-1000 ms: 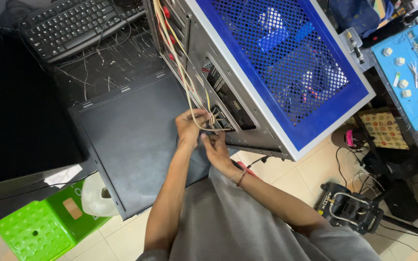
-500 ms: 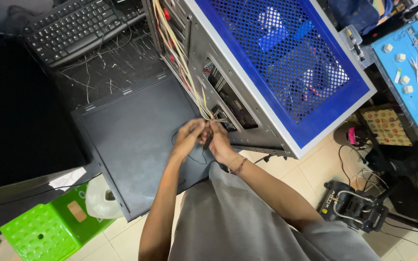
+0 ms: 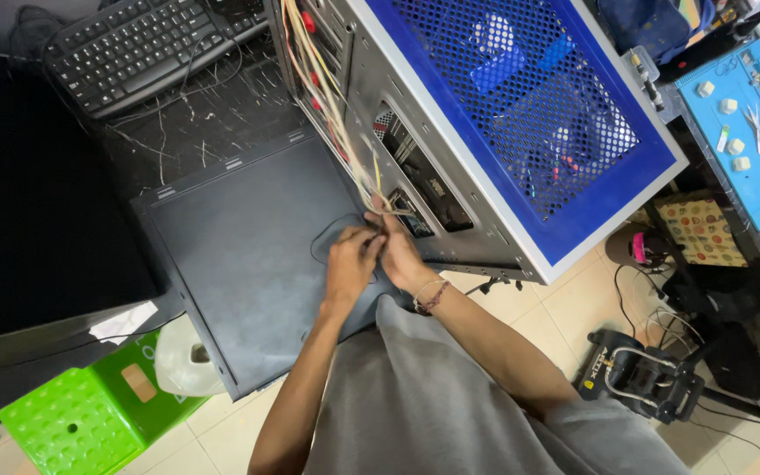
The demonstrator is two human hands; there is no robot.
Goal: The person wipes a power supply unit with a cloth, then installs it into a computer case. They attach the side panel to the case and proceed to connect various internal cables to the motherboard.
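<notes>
left hand (image 3: 350, 264): fingers curling shut, pinching the lower end of the wire bundle (image 3: 332, 105), pressing against the right hand
right hand (image 3: 400, 255): fingers bending closed on the same wire ends, cord bracelet sitting on the wrist
wire bundle: pale yellow and red leads running down out of the open computer case (image 3: 450, 132) to both hands, just beside the drive bays
case: lying tilted, blue perforated panel (image 3: 529, 105) facing up
side panel (image 3: 248, 255): dark grey sheet lying flat under the hands
keyboard (image 3: 134, 48): black, sitting up left, well apart
stool (image 3: 72, 422): green plastic, standing on the tiled floor, bottom left
mat (image 3: 749, 132): blue, carrying small tools, far right
</notes>
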